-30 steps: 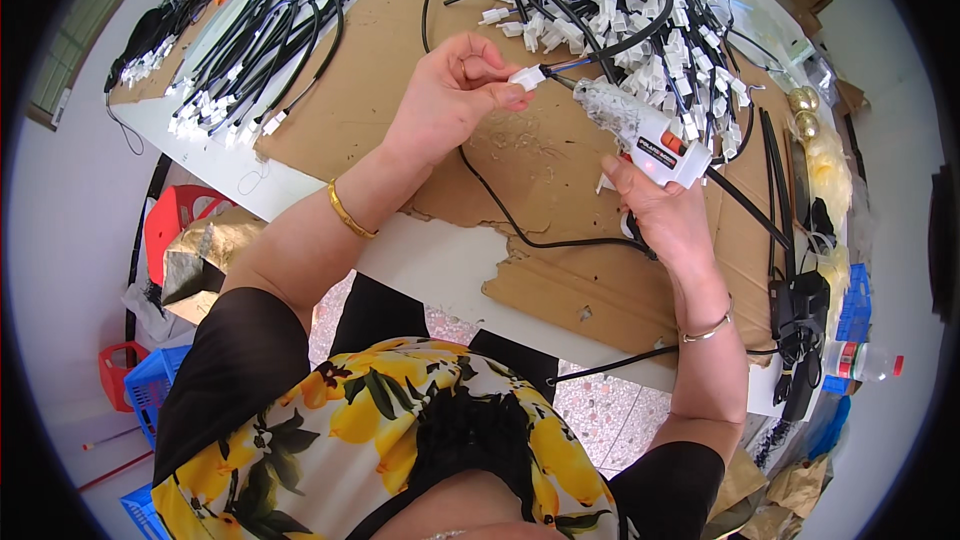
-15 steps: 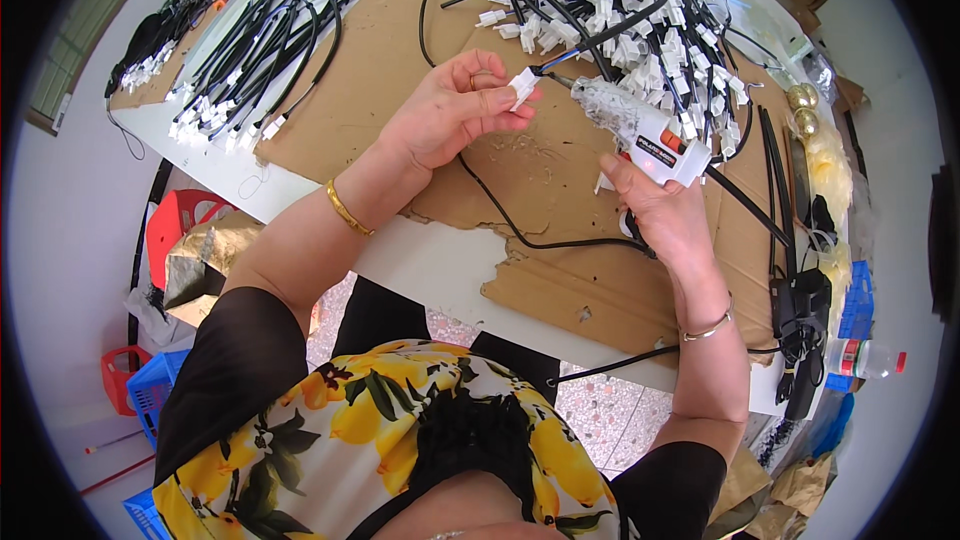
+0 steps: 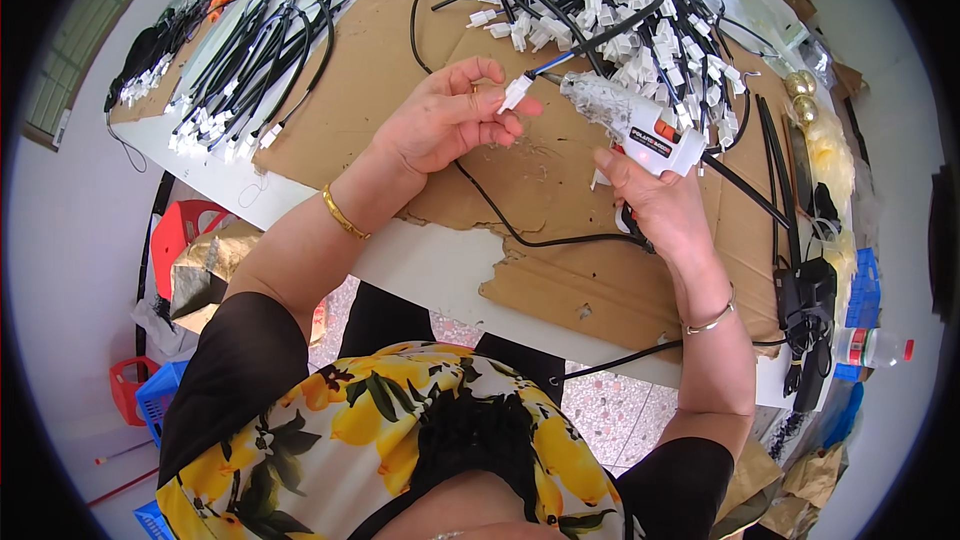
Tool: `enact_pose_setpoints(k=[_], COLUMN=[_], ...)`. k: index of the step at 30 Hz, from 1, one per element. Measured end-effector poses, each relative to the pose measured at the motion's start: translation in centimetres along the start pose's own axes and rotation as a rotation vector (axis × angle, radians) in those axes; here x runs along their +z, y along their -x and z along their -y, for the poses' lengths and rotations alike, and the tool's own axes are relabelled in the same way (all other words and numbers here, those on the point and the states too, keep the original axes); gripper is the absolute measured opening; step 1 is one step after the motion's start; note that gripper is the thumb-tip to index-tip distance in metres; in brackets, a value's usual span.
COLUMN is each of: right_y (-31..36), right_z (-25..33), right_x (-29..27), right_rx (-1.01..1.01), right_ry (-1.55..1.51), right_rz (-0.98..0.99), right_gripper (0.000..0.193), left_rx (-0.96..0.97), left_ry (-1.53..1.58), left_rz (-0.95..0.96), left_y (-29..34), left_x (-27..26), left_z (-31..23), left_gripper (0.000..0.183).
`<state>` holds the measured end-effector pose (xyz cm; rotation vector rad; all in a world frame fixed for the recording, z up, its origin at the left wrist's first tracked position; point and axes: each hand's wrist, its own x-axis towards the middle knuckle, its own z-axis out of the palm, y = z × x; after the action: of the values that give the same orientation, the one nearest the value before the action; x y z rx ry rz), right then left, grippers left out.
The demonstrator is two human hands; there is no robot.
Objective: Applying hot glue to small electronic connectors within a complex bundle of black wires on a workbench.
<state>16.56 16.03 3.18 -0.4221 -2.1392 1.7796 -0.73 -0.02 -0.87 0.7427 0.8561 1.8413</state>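
My left hand [image 3: 450, 115] pinches a white plastic connector [image 3: 516, 93] between thumb and fingers. Blue and black wires run from the connector up to a black sleeved cable [image 3: 610, 35] that reaches into the heap. In my right hand [image 3: 660, 202] is a white hot glue gun [image 3: 640, 127], its nozzle pointing left toward the connector and its wires. Grey residue coats the gun's front. A black glue stick [image 3: 745, 190] sticks out behind it. Whether the nozzle touches the wires I cannot tell.
A heap of wire harnesses [image 3: 640, 45] with white connectors covers the far right. Finished-looking bundles of black cables [image 3: 265, 65] lie at the far left. Cardboard [image 3: 590, 285] covers the table, with a black cord [image 3: 570, 243] across it. A power adapter [image 3: 805, 290] and bottle [image 3: 872, 348] are at the right edge.
The connector has tilted, and more of its wires shows. Its end has dropped slightly in my left fingers. The glue gun has shifted a little to the left.
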Motion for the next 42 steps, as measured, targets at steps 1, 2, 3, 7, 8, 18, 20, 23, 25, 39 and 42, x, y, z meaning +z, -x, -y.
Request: enact_pose_setpoints(k=[1, 2, 3, 7, 8, 18, 20, 23, 25, 39, 42], right_y=[0.0, -0.1, -0.1, -0.1, -0.1, -0.1, 0.0, 0.0, 0.1, 0.4, 0.6], right_z=[0.0, 0.0, 0.0, 0.0, 0.0, 0.1, 0.1, -0.1, -0.4, -0.3, 0.5], right_x=[0.0, 0.0, 0.0, 0.0, -0.1, 0.0, 0.0, 0.0, 0.0, 0.0, 0.4], right_rx=[0.016, 0.033, 0.032, 0.026, 0.040, 0.009, 0.059, 0.028, -0.009, 0.050, 0.048], right_ry=[-0.006, -0.012, -0.013, -0.021, 0.001, -0.047, -0.080, -0.089, -0.098, -0.095, -0.099], right_rz=[0.002, 0.005, 0.004, 0.006, 0.003, -0.027, -0.044, -0.032, -0.018, -0.009, -0.028], right_gripper=[0.022, 0.022, 0.022, 0.021, 0.021, 0.017, 0.016, 0.017, 0.017, 0.015, 0.015], left_rx=[0.000, 0.000, 0.000, 0.002, -0.002, -0.003, 0.073, 0.147, 0.198, 0.500, 0.605], left_ry=[0.001, 0.003, 0.002, -0.007, -0.008, 0.009, -0.069, -0.155, -0.210, -0.730, -0.850], left_rz=[0.005, 0.010, 0.011, 0.010, 0.005, 0.009, -0.112, -0.274, -0.340, -0.564, -0.601], left_y=[0.0, 0.0, 0.0, -0.1, -0.1, -0.2, -0.2, -0.5, -0.5, -0.4, -0.3], left_x=[-0.1, -0.1, -0.1, -0.2, -0.2, -0.1, -0.3, -0.6, 0.0, 1.6, 1.4], left_z=[0.0, 0.0, 0.0, 0.0, 0.1, -0.2, -0.2, -0.1, -0.2, -0.5, -0.7], left_gripper=[0.013, 0.013, 0.013, 0.014, 0.015, 0.014, 0.014, 0.016, 0.016, 0.022, 0.022])
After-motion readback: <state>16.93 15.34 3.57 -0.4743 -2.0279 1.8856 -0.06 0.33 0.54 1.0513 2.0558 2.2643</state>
